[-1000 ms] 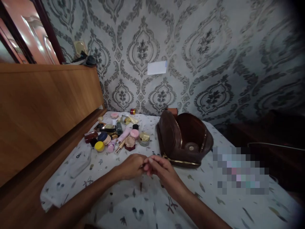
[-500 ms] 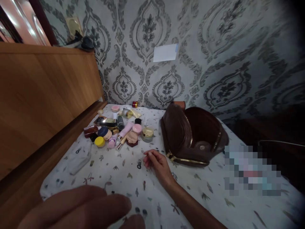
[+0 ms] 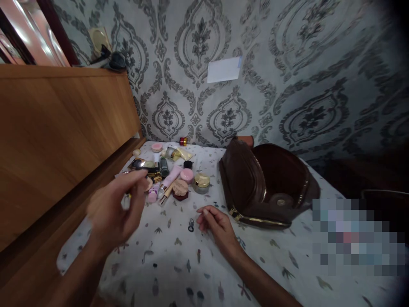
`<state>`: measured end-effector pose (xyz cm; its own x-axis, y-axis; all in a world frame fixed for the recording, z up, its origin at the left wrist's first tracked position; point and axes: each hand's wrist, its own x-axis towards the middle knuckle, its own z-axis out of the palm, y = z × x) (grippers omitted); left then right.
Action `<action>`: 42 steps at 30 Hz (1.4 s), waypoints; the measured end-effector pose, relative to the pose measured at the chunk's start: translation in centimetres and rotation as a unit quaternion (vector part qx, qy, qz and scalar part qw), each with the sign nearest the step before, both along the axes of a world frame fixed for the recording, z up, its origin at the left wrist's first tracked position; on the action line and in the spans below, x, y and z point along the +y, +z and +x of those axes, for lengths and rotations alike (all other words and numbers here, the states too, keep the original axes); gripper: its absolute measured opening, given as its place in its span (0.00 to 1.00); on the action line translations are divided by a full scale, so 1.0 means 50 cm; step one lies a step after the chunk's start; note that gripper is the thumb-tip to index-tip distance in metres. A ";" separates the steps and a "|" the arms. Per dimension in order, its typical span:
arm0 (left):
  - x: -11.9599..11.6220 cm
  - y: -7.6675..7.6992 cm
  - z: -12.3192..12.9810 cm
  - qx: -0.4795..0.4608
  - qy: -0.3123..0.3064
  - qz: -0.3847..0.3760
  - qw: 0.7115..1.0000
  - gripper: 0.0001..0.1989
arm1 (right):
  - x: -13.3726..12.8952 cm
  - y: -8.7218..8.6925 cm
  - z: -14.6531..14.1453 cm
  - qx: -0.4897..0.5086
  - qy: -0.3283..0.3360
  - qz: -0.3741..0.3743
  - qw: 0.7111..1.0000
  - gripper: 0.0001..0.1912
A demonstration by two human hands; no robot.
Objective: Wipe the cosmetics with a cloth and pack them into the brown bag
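Observation:
My left hand (image 3: 116, 207) is raised over the left side of the bedding, slightly blurred, its fingers bent and the thumb apart. Nothing shows in it, and it hides part of a pile of cosmetics. Just beyond its fingertips lie a dark bottle (image 3: 164, 167), a lilac tube (image 3: 171, 178) and a small pink-and-purple tube (image 3: 153, 194). My right hand (image 3: 219, 228) rests on the patterned sheet (image 3: 172, 264), fingers loosely curled, with nothing visible in it. Nearest to it are a gold-lidded jar (image 3: 202, 181), a beige compact (image 3: 180, 189) and a brown handbag (image 3: 246, 179) gaping wide.
A pink round jar (image 3: 187, 175) and a black cap (image 3: 188, 164) lie in the pile. A red-and-gold cap (image 3: 183, 141) sits by the wall (image 3: 198, 115). A wooden cabinet (image 3: 70, 128) borders the left. Something pixelated (image 3: 354, 236) lies at right.
My left hand has moved from the lower left foreground up and forward to the cosmetics, covering the yellow-lidded jar. My right hand stays in place on the sheet.

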<state>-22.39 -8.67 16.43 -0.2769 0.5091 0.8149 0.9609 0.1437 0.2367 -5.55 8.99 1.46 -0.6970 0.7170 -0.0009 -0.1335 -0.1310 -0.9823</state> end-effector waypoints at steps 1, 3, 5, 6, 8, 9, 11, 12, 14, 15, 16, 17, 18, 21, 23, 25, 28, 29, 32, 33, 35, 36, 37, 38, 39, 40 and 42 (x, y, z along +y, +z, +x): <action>0.028 -0.003 -0.020 0.007 -0.014 -0.018 1.000 0.12 | 0.000 0.000 0.000 0.001 -0.001 0.001 1.000 0.25; 0.072 -0.026 -0.059 -0.002 -0.031 -0.093 0.995 0.10 | -0.001 0.001 0.000 0.002 0.000 0.001 1.000 0.25; 0.098 -0.067 -0.091 -0.005 -0.026 -0.152 0.988 0.11 | -0.002 0.003 -0.001 0.000 0.004 -0.001 1.000 0.26; 0.106 -0.090 -0.101 0.000 -0.023 -0.186 0.982 0.12 | -0.003 0.003 -0.001 -0.001 0.007 0.000 1.000 0.26; 0.118 -0.138 -0.109 0.027 -0.025 -0.247 0.968 0.12 | -0.006 0.004 -0.001 -0.004 0.010 0.008 1.000 0.26; 0.124 -0.161 -0.107 0.044 -0.022 -0.267 0.962 0.13 | -0.007 0.004 -0.001 -0.006 0.013 0.013 1.000 0.26; 0.135 -0.202 -0.097 0.067 -0.009 -0.298 0.952 0.16 | -0.011 0.003 -0.001 -0.012 0.018 0.025 0.999 0.26; 0.140 -0.219 -0.090 0.072 -0.002 -0.316 0.946 0.18 | -0.013 0.002 -0.002 -0.015 0.021 0.031 0.999 0.26; 0.147 -0.244 -0.074 0.076 0.004 -0.347 0.935 0.20 | -0.014 -0.001 -0.003 -0.024 0.031 0.042 0.998 0.27; 0.148 -0.252 -0.068 0.076 0.005 -0.358 0.931 0.21 | -0.014 -0.002 -0.005 -0.028 0.038 0.045 0.998 0.26; 0.148 -0.257 -0.062 0.075 0.003 -0.364 0.928 0.21 | -0.012 -0.001 -0.007 -0.032 0.044 0.048 0.997 0.26; 0.147 -0.260 -0.058 0.074 0.001 -0.368 0.927 0.21 | -0.009 0.001 -0.009 -0.039 0.050 0.054 0.997 0.26; 0.145 -0.261 -0.055 0.071 -0.002 -0.370 0.926 0.22 | -0.005 0.005 -0.013 -0.046 0.053 0.069 0.995 0.25; 0.142 -0.258 -0.052 0.058 0.003 -0.362 0.930 0.22 | 0.014 0.022 -0.034 -0.074 0.024 0.183 0.980 0.18; 0.143 -0.260 -0.051 0.054 0.024 -0.351 0.935 0.22 | 0.026 0.028 -0.058 -0.089 -0.016 0.279 0.956 0.16; 0.145 -0.266 -0.049 0.057 0.044 -0.339 0.938 0.21 | 0.034 0.020 -0.089 -0.096 -0.054 0.345 0.932 0.20; 0.142 -0.277 -0.049 0.054 0.028 -0.302 0.951 0.20 | 0.032 -0.014 -0.136 -0.098 -0.088 0.386 0.913 0.26; 0.139 -0.280 -0.051 0.047 0.011 -0.284 0.958 0.19 | 0.029 -0.028 -0.149 -0.097 -0.097 0.389 0.911 0.28; 0.129 -0.283 -0.060 0.031 -0.036 -0.241 0.969 0.16 | 0.020 -0.061 -0.175 -0.097 -0.132 0.388 0.907 0.34; 0.126 -0.283 -0.064 0.027 -0.042 -0.235 0.971 0.15 | 0.018 -0.067 -0.180 -0.098 -0.143 0.388 0.905 0.34; 0.123 -0.280 -0.070 0.020 -0.052 -0.224 0.973 0.12 | 0.017 -0.071 -0.184 -0.096 -0.160 0.388 0.902 0.34; 0.122 -0.278 -0.072 0.016 -0.057 -0.218 0.974 0.12 | 0.017 -0.070 -0.184 -0.093 -0.166 0.389 0.901 0.34; 0.122 -0.276 -0.073 0.011 -0.061 -0.213 0.975 0.12 | 0.018 -0.068 -0.184 -0.089 -0.170 0.390 0.901 0.33; 0.122 -0.274 -0.073 0.008 -0.065 -0.209 0.976 0.11 | 0.020 -0.065 -0.183 -0.086 -0.173 0.391 0.900 0.32; 0.123 -0.272 -0.073 0.005 -0.069 -0.206 0.976 0.11 | 0.021 -0.063 -0.181 -0.084 -0.175 0.392 0.899 0.30; 0.123 -0.271 -0.072 0.003 -0.073 -0.203 0.977 0.11 | 0.023 -0.061 -0.180 -0.084 -0.176 0.393 0.899 0.28; 0.124 -0.269 -0.070 -0.001 -0.076 -0.196 0.978 0.11 | 0.025 -0.060 -0.177 -0.084 -0.175 0.396 0.898 0.24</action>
<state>-25.87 -2.50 2.99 -0.1746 0.8180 0.5481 0.9778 0.0786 0.1942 -14.42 10.24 -1.53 -0.4663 0.7149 0.5211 0.1286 0.6375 -0.7596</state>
